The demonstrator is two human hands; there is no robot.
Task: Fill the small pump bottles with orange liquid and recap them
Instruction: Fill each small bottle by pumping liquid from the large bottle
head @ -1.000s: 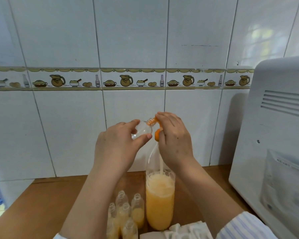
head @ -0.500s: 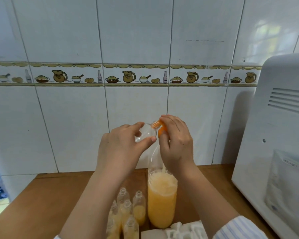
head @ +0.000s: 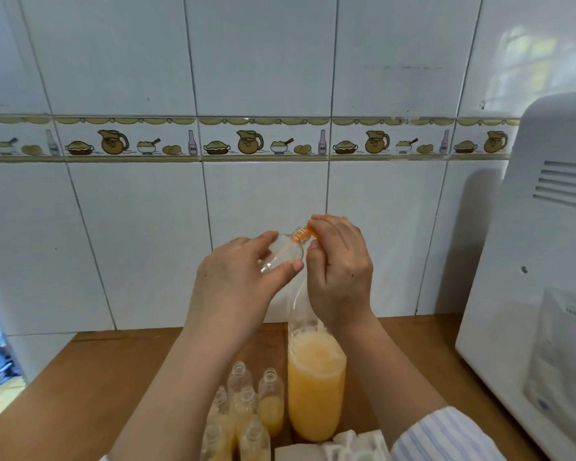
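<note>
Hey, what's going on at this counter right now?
A person is holding a small clear bottle tilted in the air with the left hand, while the right hand grips its orange cap at the neck. Below, on the wooden counter, stands a big bottle of orange liquid beside a cluster of uncapped small bottles, several partly filled.

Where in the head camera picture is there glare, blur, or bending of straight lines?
Head view: window glare lies on the wall tiles at upper right; the tile joints bow outward toward the edges, a wide-angle effect; the far left edge and the white appliance are soft, while the left hand, right hand and small clear bottle are fairly sharp.
</note>
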